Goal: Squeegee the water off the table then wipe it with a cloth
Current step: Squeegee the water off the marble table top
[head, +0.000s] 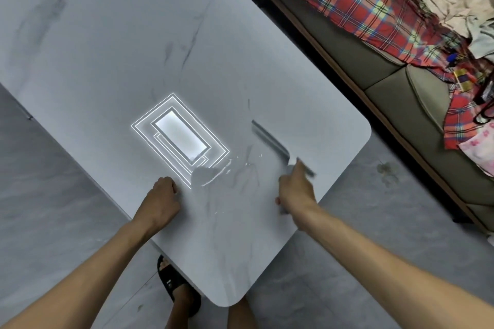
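Clearly the right hand (296,189) is wrapped tight round the handle of the squeegee (275,145), fingers closed on it, with the long blade reaching away from the knuckles toward the far right corner of the table (107,48); the tool is blurred, so whether the blade edge is flat on the marble I cannot tell. To do this pass well, I would judge the blade wants to lie along its whole length on the surface, tilted slightly toward the pull, and be drawn in one steady stroke through the puddle (211,173) that sits between the two hands, carrying the water off the near edge. The right wrist is bent a little inward, the forearm coming in from the lower right. The left hand (160,195) is curled into a loose fist holding nothing, resting near the table's left edge as a brace. No cloth is in sight on the table.
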`<action>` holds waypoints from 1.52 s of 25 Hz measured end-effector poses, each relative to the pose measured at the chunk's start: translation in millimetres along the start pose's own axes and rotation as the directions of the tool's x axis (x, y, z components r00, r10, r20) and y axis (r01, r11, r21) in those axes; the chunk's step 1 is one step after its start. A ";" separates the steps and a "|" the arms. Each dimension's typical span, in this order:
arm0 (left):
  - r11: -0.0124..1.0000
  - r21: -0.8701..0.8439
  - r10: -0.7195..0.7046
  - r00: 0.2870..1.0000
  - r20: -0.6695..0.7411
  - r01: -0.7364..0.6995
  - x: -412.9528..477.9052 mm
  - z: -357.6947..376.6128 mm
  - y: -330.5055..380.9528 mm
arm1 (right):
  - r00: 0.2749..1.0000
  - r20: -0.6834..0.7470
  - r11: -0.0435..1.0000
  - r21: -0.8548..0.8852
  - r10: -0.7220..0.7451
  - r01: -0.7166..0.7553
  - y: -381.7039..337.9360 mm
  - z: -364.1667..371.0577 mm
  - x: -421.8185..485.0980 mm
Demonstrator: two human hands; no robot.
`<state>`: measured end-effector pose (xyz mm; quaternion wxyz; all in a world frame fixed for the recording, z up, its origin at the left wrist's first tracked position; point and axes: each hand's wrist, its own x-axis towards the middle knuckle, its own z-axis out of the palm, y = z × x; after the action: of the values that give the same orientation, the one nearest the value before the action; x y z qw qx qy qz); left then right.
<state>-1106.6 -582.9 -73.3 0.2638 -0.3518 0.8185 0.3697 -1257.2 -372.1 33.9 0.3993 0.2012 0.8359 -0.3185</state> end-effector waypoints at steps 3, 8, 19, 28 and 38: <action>0.999 -0.002 -0.035 0.999 -0.022 0.035 -8.0 -8.9 -23.0 | 0.986 -0.142 0.996 -0.018 -0.087 0.085 -27.9 -6.2 32.9; 1.000 0.027 0.000 1.000 -0.003 0.000 -16.8 -8.2 -47.6 | 0.972 -0.088 0.937 -0.296 -0.219 0.184 -12.8 31.9 40.0; 0.998 0.060 -0.001 0.998 0.064 -0.003 -29.3 23.0 -53.5 | 0.896 0.236 0.599 -0.676 -0.375 0.429 95.1 47.0 -28.2; 0.996 -0.056 -0.063 0.998 0.000 0.063 -67.6 51.4 -37.2 | 0.851 0.352 0.538 -0.663 -0.389 0.520 113.4 7.0 -35.2; 0.836 -0.523 -0.376 0.865 -0.332 0.163 -104.0 31.6 -67.6 | 0.424 0.773 -0.129 -0.536 -0.472 0.834 80.2 44.3 -54.9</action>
<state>-985.2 -550.7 -48.2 0.0361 -0.5917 0.6790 0.4331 -1153.0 -349.9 26.5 0.3404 -0.5708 0.7469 0.0197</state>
